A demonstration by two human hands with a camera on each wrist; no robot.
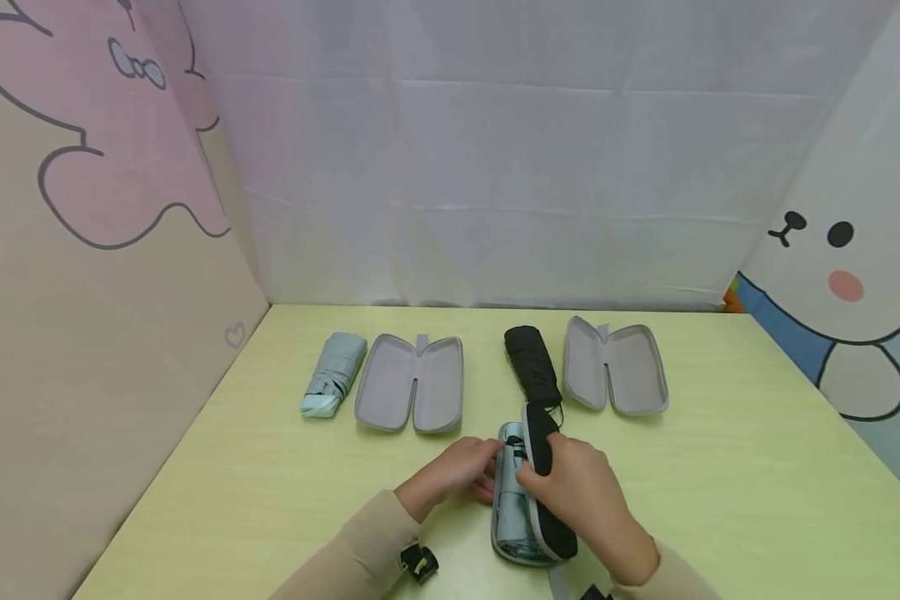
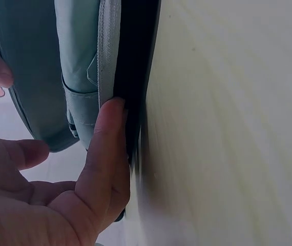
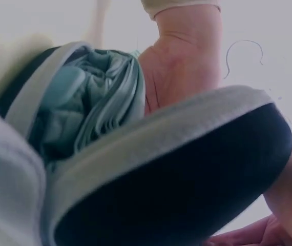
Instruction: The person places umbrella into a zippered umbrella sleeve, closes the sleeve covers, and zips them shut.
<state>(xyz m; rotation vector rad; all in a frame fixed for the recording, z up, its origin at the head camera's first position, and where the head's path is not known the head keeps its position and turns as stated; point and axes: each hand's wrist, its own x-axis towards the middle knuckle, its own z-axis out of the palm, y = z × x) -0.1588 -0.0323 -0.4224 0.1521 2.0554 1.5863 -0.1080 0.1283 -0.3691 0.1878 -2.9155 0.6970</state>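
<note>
A black zip case with grey trim stands partly folded in front of me, a light blue folded umbrella lying in its lower half. My right hand grips the raised half, thumb on the inner side and fingers over the black outside. My left hand is at the case's left side. In the left wrist view its extended fingers touch the zipper edge, the thumb apart from them. In the right wrist view the umbrella's folded cloth shows between the two halves.
Behind on the table, left to right, are another light blue folded umbrella, an open grey-lined case, a black folded umbrella and a second open grey-lined case. A white curtain hangs behind.
</note>
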